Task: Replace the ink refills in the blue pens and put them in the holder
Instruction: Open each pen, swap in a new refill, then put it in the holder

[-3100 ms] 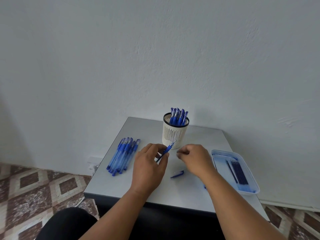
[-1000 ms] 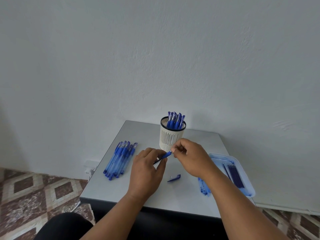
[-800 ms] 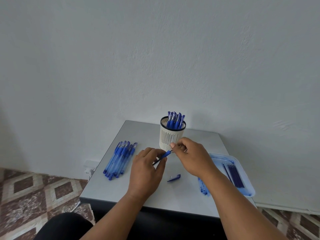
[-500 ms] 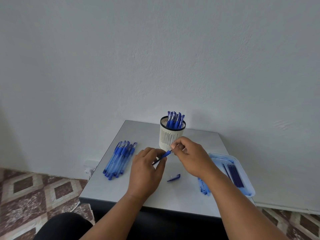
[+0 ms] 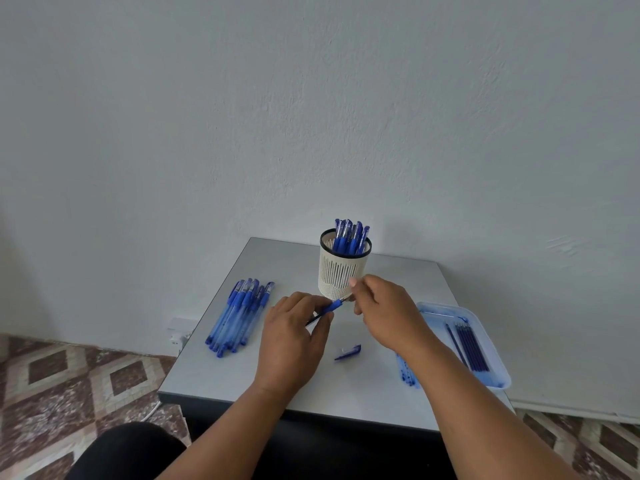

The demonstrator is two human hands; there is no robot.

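My left hand [image 5: 294, 337] grips a blue pen [image 5: 329, 308] by its barrel, tip pointing up and to the right. My right hand [image 5: 384, 311] pinches the pen's tip end with curled fingers, just in front of the white slotted holder [image 5: 341, 273], which holds several blue pens [image 5: 349, 235]. A pile of blue pens [image 5: 240, 315] lies on the table's left side. A loose blue cap [image 5: 348, 352] lies on the table between my hands. Dark refills [image 5: 469, 346] lie in a pale blue tray [image 5: 498, 367] at the right.
The small grey table [image 5: 346, 393] stands against a white wall, with its front edge close to me. More blue pieces [image 5: 407, 374] lie beside the tray, partly hidden by my right forearm. Patterned floor tiles show on both sides.
Over three seconds my right hand moved from the table up to the pen's tip. In the last second both hands stay nearly still at the pen.
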